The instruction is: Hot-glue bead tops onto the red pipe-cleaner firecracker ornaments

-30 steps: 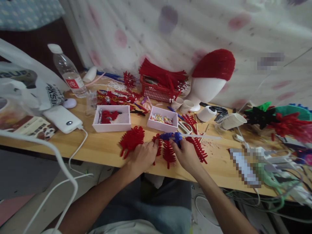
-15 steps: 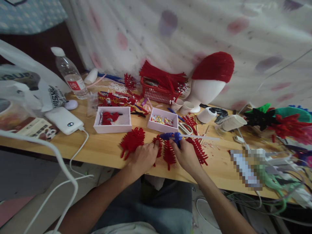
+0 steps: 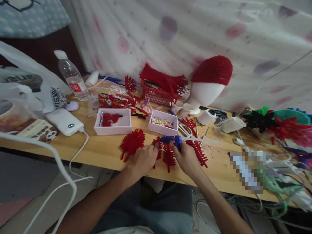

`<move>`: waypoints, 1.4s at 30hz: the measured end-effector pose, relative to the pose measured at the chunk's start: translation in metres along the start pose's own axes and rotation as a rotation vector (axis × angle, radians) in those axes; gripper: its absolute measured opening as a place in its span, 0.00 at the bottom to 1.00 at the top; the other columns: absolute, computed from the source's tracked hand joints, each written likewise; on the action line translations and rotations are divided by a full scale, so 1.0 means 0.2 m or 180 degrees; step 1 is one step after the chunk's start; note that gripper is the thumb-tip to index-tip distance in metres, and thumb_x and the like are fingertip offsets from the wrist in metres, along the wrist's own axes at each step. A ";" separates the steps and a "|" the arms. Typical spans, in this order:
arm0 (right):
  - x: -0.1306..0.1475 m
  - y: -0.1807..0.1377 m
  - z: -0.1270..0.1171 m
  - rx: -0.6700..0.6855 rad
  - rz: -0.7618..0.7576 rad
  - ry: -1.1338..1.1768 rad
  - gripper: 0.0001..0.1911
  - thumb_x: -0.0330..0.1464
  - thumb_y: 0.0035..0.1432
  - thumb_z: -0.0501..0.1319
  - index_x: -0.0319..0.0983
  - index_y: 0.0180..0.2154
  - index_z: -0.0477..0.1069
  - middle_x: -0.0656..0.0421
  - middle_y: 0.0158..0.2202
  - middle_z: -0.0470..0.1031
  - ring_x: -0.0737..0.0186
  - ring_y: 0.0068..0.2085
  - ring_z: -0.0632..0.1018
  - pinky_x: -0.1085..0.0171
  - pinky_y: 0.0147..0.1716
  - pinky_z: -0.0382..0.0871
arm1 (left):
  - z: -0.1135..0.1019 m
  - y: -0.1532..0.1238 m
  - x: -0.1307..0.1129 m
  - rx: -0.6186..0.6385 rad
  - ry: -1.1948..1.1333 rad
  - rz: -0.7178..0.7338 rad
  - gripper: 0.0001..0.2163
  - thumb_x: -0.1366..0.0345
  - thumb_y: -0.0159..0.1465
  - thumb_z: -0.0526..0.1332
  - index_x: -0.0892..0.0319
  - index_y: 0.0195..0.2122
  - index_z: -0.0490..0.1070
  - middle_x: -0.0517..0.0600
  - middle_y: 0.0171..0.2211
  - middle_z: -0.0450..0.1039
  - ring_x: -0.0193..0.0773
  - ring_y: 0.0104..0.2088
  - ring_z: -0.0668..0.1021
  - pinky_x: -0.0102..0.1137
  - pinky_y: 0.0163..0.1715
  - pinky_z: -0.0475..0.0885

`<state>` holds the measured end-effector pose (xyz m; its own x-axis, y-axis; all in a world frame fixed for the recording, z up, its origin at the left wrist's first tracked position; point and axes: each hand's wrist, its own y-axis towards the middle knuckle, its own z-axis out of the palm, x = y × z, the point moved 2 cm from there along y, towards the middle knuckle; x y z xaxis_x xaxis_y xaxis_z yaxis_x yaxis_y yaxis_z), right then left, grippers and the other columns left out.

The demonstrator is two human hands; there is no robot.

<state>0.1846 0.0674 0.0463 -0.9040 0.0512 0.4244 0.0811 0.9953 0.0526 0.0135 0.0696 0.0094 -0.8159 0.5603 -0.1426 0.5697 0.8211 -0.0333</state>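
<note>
My right hand is wrapped round the handle of a blue glue gun, and a long pale glue stick sticks out of its back. The gun's nozzle points left, close to the fingers of my left hand. Those fingers are closed on the edge of a small red chenille piece lying on the table, partly hidden by the hand. Between my hands lies another leaf-shaped red chenille piece. A pile of red chenille pieces is left of my left hand, and a fringed red piece lies beyond my right wrist.
Behind my hands stand a white box of beads and a white box with red pieces. Scissors, a red basket, a white head form and a thread spool are farther back. A power bank lies left.
The view has tilted up slightly, so the scene sits a little lower. Both hands and the glue gun stay in nearly the same place over the red pieces.
</note>
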 end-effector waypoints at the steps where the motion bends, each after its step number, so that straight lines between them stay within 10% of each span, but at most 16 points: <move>1: 0.00 0.00 0.00 0.0000 0.0011 -0.0020 0.17 0.44 0.63 0.52 0.42 0.26 0.64 0.54 0.24 0.74 0.58 0.25 0.72 0.64 0.26 0.55 | 0.00 0.00 0.00 0.0012 0.0000 -0.0005 0.17 0.74 0.71 0.45 0.66 0.58 0.64 0.60 0.42 0.76 0.48 0.45 0.81 0.38 0.39 0.78; 42: -0.01 0.04 0.02 -0.0021 0.0060 -0.0200 0.16 0.42 0.65 0.52 0.38 0.36 0.70 0.50 0.31 0.78 0.53 0.32 0.77 0.64 0.30 0.57 | 0.01 0.00 0.00 0.0020 -0.0046 -0.0036 0.18 0.73 0.71 0.45 0.65 0.58 0.65 0.59 0.42 0.77 0.47 0.44 0.81 0.36 0.38 0.77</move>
<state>0.1850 0.0759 0.0420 -0.9269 0.0752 0.3678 0.1009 0.9936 0.0513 0.0136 0.0705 0.0076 -0.8208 0.5493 -0.1564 0.5611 0.8267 -0.0412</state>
